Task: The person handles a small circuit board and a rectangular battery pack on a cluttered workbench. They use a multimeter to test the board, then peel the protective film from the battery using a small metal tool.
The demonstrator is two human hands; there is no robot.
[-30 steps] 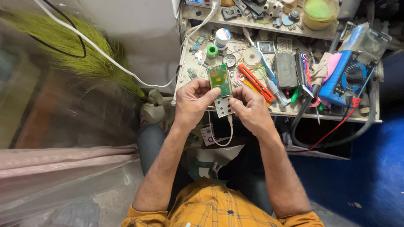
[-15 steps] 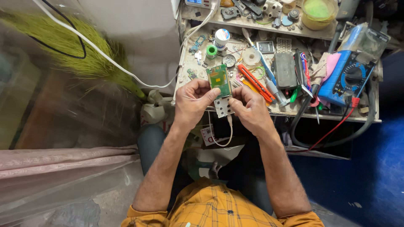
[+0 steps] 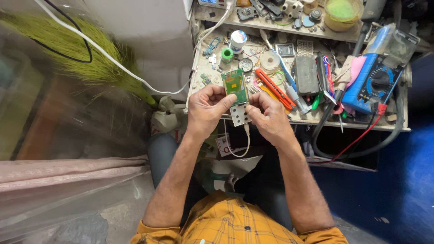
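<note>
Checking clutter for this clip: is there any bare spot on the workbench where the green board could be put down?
Hardly. The workbench is crowded from the solder roll to the blue multimeter. The only barish strip is the front edge beside the right hand. Both hands, left hand too, hold the green board.

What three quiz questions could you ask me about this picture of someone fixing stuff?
1. True or false: both hands hold the green circuit board.
2. Which is on the right end of the workbench? A) a blue meter B) a teddy bear C) a football
3. Fill in: a thin white ____ hangs in a loop below the hands.

Key:
1. True. The left hand and the right hand both pinch the board, with a small white holed plate beneath it.
2. A, the blue meter with a round dial.
3. Cable.
</note>
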